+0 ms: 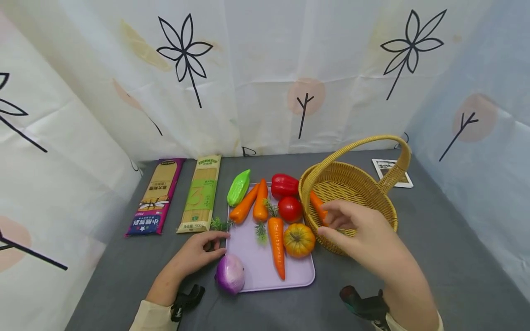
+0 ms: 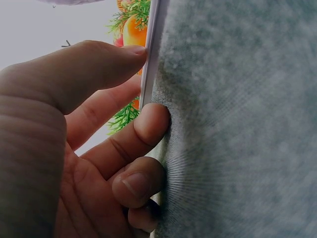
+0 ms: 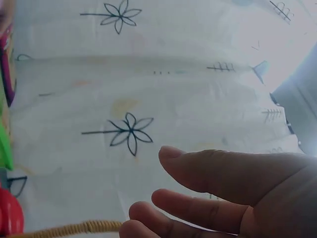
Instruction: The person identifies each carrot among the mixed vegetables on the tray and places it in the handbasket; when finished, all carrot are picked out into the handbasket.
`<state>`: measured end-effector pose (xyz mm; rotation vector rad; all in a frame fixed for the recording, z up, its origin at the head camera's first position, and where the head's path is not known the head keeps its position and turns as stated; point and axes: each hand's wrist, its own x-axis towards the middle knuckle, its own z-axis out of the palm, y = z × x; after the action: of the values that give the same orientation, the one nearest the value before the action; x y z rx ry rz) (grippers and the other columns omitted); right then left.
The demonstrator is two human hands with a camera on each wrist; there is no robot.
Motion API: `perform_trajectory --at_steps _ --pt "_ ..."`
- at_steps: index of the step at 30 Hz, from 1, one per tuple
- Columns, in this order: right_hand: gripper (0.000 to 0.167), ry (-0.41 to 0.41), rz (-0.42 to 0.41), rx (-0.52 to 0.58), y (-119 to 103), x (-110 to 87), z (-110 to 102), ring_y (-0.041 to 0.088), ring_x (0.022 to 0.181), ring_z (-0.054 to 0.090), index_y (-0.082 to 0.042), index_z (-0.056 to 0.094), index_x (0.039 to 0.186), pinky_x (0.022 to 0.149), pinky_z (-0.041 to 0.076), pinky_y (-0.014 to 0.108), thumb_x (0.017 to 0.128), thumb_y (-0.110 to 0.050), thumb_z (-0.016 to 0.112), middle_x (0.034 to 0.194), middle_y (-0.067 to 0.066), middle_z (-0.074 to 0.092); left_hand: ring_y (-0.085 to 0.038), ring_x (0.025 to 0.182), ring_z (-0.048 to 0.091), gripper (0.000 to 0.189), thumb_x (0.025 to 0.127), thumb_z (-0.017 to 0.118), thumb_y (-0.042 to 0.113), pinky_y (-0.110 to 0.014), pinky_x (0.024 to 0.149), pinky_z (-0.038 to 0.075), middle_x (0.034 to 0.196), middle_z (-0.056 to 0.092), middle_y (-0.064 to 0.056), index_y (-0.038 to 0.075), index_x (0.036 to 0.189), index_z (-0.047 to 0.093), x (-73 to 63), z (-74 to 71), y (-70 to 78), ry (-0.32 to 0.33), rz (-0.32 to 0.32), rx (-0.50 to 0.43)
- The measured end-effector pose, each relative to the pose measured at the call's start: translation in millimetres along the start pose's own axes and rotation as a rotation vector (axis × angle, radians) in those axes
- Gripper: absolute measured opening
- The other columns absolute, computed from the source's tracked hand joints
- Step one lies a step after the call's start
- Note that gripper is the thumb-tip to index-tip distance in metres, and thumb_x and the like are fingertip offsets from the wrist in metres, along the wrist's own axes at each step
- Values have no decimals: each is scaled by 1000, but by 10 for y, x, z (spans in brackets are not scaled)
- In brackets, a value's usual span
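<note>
My right hand (image 1: pixel 364 230) is over the near left rim of a yellow woven basket (image 1: pixel 383 214), its fingers loosely bent. Just by its fingertips, a carrot (image 1: pixel 317 206) lies inside the basket along the left wall. In the right wrist view the thumb and fingers (image 3: pixel 213 171) stand apart with nothing between them. My left hand (image 1: pixel 198 253) rests on the table with fingertips at the left rim of the lilac tray (image 1: pixel 256 271). Its thumb (image 2: pixel 99 67) overlaps that rim in the left wrist view. A purple onion (image 1: pixel 230 273) sits at the tray's near left corner.
On the tray lie carrots (image 1: pixel 277 248), a small pumpkin (image 1: pixel 299 240), a tomato (image 1: pixel 290 209), a red bell pepper (image 1: pixel 284 185) and a green pepper-like vegetable (image 1: pixel 239 187). Two noodle packs (image 1: pixel 155 197) stand left of it. A white-framed card (image 1: pixel 391 172) lies behind the basket.
</note>
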<state>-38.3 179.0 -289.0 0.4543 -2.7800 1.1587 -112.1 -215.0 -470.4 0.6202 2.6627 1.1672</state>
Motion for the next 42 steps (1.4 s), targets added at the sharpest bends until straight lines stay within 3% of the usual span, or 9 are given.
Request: perform_trajectory --at_steps 4,10,18,23,28,33,40,42 --pt "37 -76 -39 -10 -84 52 219 4 82 63 -11 70 120 75 55 29 88 -21 84 91 -12 65 -10 71 49 33 92 79 22 -27 64 42 81 56 8 17 124 73 3 2 11 -2 2 -5" --pt "35 -176 7 32 -131 132 526 4 76 61 -13 70 120 71 55 26 89 -25 82 84 -12 62 -10 71 50 32 92 78 20 -26 64 42 81 56 8 17 124 73 -9 5 29 -1 0 -3" --pt "37 -166 99 40 -112 186 865 6 72 60 -8 71 120 66 51 27 89 -26 81 80 -12 61 -11 70 50 32 91 79 20 -27 64 42 81 57 8 19 123 73 -10 3 4 9 7 -4" --pt "44 -158 176 -2 -75 116 1069 7 68 57 -4 69 123 60 49 28 89 -29 81 80 -9 61 -12 71 50 32 91 79 20 -27 64 42 82 57 8 19 122 73 1 11 14 19 -7 -2" --pt "41 -98 213 -49 -1 -36 1287 8 70 59 -3 71 119 64 50 31 88 -27 82 83 -5 65 -13 72 50 33 91 80 19 -28 64 43 81 56 7 19 122 73 -6 12 38 15 -31 13" --pt "35 -17 213 -136 70 -168 1507 9 61 50 -2 72 111 57 45 30 86 -24 83 74 -4 60 -14 73 51 33 91 79 20 -28 66 43 81 56 8 19 123 73 -22 8 38 13 -31 19" --pt "54 73 213 -306 137 -269 1787 30 78 69 3 67 116 67 57 47 81 -31 89 90 12 69 -13 74 51 34 91 78 20 -28 66 43 81 56 8 16 124 73 -5 9 36 13 -15 21" --pt "56 101 197 -343 156 -270 1852 30 74 69 5 65 117 64 57 47 80 -30 90 89 13 67 -13 74 51 34 91 79 20 -28 66 43 81 56 7 16 125 73 -4 2 40 16 -20 21"
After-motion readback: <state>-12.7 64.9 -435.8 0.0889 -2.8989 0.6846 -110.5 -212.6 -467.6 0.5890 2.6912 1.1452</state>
